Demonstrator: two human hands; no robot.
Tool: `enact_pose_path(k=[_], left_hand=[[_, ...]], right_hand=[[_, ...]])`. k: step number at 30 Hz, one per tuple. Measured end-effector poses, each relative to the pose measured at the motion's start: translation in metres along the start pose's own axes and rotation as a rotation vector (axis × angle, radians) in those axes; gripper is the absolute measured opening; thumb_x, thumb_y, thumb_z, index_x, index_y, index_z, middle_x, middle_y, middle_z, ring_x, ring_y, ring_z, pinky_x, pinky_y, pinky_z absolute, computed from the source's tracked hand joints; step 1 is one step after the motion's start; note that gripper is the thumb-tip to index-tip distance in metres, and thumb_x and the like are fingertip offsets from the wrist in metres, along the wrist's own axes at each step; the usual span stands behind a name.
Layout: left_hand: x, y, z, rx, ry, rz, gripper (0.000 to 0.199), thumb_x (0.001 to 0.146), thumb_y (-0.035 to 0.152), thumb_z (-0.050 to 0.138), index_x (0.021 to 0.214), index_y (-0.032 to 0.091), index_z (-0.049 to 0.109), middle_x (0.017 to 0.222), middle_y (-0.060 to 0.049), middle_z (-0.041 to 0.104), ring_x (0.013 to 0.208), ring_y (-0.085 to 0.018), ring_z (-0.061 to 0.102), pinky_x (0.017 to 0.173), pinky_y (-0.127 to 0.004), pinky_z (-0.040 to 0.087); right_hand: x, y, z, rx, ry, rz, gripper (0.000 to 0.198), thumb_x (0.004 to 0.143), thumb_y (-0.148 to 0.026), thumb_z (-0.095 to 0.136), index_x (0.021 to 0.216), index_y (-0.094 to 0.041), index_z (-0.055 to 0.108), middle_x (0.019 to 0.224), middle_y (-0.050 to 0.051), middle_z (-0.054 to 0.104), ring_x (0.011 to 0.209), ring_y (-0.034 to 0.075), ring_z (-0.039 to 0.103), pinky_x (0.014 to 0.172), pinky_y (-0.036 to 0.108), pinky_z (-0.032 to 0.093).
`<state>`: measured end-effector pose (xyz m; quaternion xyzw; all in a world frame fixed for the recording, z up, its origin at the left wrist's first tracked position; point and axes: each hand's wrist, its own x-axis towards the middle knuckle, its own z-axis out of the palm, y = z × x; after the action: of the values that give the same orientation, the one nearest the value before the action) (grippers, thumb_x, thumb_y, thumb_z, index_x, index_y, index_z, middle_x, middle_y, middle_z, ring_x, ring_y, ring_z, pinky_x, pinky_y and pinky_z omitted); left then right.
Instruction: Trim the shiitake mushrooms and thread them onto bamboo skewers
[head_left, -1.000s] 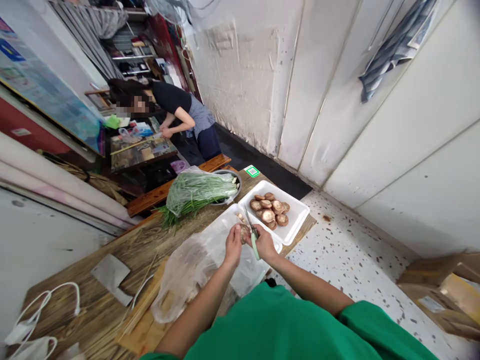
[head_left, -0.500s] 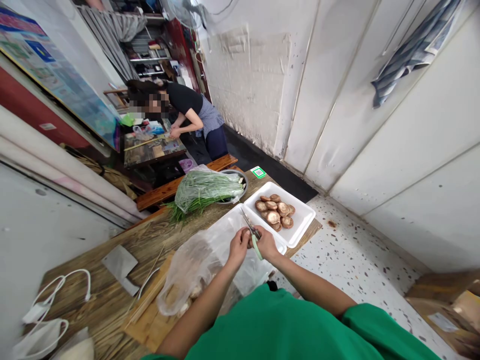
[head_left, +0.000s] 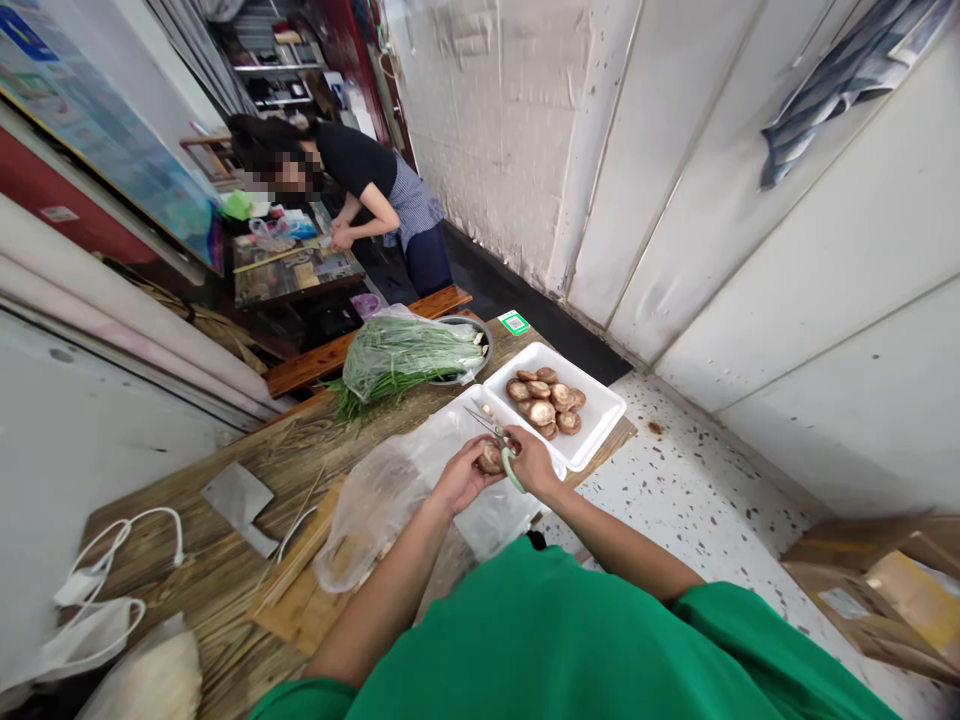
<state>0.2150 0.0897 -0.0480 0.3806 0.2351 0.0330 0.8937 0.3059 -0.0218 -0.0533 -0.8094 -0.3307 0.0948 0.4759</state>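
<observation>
My left hand (head_left: 463, 476) is closed around a brown mushroom (head_left: 491, 457), its pale underside turned up. In my right hand (head_left: 534, 462) are scissors (head_left: 513, 470) with light green handles; the blades point away to the left, parted, just above the mushroom. A small pale piece (head_left: 487, 410) lies past the blade tips in the nearer white tray (head_left: 466, 402). Beyond my hands, several brown mushrooms (head_left: 541, 412) are heaped in a second white tray (head_left: 604, 408). A clear plastic bag (head_left: 375, 500) spreads over the table and part of the nearer tray, left of my hands.
Bagged green stalks (head_left: 412, 350) rest on a round bowl (head_left: 489, 355) at the table's far side. A cleaver (head_left: 238, 500), a wooden board (head_left: 296, 610) and a white cable (head_left: 176, 530) lie to the left. Another person (head_left: 360, 170) bends over a farther table (head_left: 255, 285).
My left hand has turned the mushroom so its underside shows, and the fingers have moved slightly apart from my right hand. The scissors point more leftward. A pale piece now shows in the nearer tray.
</observation>
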Motion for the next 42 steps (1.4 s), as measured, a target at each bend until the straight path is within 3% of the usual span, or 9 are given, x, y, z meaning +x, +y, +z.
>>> enact_pose_path(k=[3, 7, 10, 17, 24, 32, 35, 42], left_hand=[[0.003, 0.002, 0.000, -0.168, 0.055, 0.150, 0.025, 0.076, 0.019, 0.057, 0.100, 0.021, 0.053, 0.100, -0.005, 0.061, 0.089, -0.018, 0.060, 0.080, -0.036, 0.048], [0.006, 0.004, 0.001, -0.260, 0.111, 0.337, 0.028, 0.076, 0.016, 0.054, 0.103, 0.024, 0.054, 0.102, -0.003, 0.061, 0.091, -0.015, 0.058, 0.079, -0.031, 0.046], [0.008, 0.005, 0.003, -0.261, 0.147, 0.424, 0.031, 0.075, 0.018, 0.053, 0.106, 0.025, 0.055, 0.105, -0.004, 0.060, 0.093, -0.015, 0.057, 0.081, -0.030, 0.043], [0.011, -0.002, 0.010, -0.120, 0.120, 0.597, 0.036, 0.077, 0.020, 0.051, 0.113, 0.027, 0.054, 0.114, -0.005, 0.057, 0.102, -0.016, 0.053, 0.089, -0.031, 0.039], [0.016, -0.008, 0.014, -0.022, 0.099, 0.693, 0.038, 0.077, 0.018, 0.049, 0.114, 0.027, 0.053, 0.122, -0.005, 0.052, 0.109, -0.017, 0.049, 0.092, -0.031, 0.037], [0.025, -0.017, -0.002, -0.061, 0.129, 0.639, 0.038, 0.076, 0.017, 0.051, 0.112, 0.026, 0.055, 0.117, -0.004, 0.055, 0.105, -0.016, 0.051, 0.090, -0.030, 0.039], [0.029, -0.016, -0.008, -0.121, 0.161, 0.581, 0.036, 0.075, 0.018, 0.051, 0.111, 0.026, 0.055, 0.113, -0.004, 0.057, 0.101, -0.016, 0.053, 0.088, -0.030, 0.040], [0.035, -0.008, -0.017, -0.153, 0.194, 0.510, 0.035, 0.074, 0.021, 0.054, 0.109, 0.026, 0.056, 0.111, -0.003, 0.058, 0.100, -0.016, 0.054, 0.086, -0.030, 0.041]], right_hand=[[-0.010, -0.009, -0.018, -0.124, 0.054, -0.006, 0.037, 0.071, -0.025, 0.055, 0.106, -0.016, 0.057, 0.084, 0.003, 0.062, 0.072, 0.016, 0.055, 0.067, 0.025, 0.042], [-0.040, -0.017, -0.046, -0.222, -0.213, -0.034, 0.031, 0.075, -0.037, 0.057, 0.101, -0.020, 0.059, 0.075, 0.001, 0.062, 0.066, 0.015, 0.056, 0.060, 0.022, 0.038], [-0.056, -0.020, -0.058, -0.380, -0.322, -0.017, 0.028, 0.078, -0.044, 0.054, 0.092, -0.021, 0.061, 0.074, 0.003, 0.064, 0.068, 0.017, 0.058, 0.059, 0.023, 0.034], [-0.048, -0.025, -0.059, -0.593, -0.418, 0.045, 0.038, 0.080, -0.053, 0.050, 0.093, -0.019, 0.061, 0.086, 0.009, 0.067, 0.083, 0.022, 0.061, 0.063, 0.026, 0.035], [-0.041, -0.033, -0.059, -0.630, -0.459, 0.072, 0.047, 0.081, -0.057, 0.045, 0.102, -0.017, 0.058, 0.096, 0.012, 0.066, 0.090, 0.025, 0.061, 0.069, 0.029, 0.040], [-0.028, -0.025, -0.041, -0.703, -0.479, 0.062, 0.049, 0.081, -0.057, 0.046, 0.095, -0.013, 0.064, 0.091, 0.017, 0.067, 0.084, 0.027, 0.063, 0.067, 0.030, 0.042], [-0.025, -0.018, -0.035, -0.672, -0.488, 0.056, 0.045, 0.081, -0.056, 0.049, 0.091, -0.015, 0.066, 0.089, 0.014, 0.068, 0.084, 0.024, 0.063, 0.066, 0.027, 0.042], [-0.027, 0.016, -0.037, -0.273, -0.440, 0.118, 0.032, 0.076, -0.049, 0.060, 0.084, -0.018, 0.065, 0.071, 0.002, 0.067, 0.072, 0.017, 0.062, 0.062, 0.022, 0.040]])
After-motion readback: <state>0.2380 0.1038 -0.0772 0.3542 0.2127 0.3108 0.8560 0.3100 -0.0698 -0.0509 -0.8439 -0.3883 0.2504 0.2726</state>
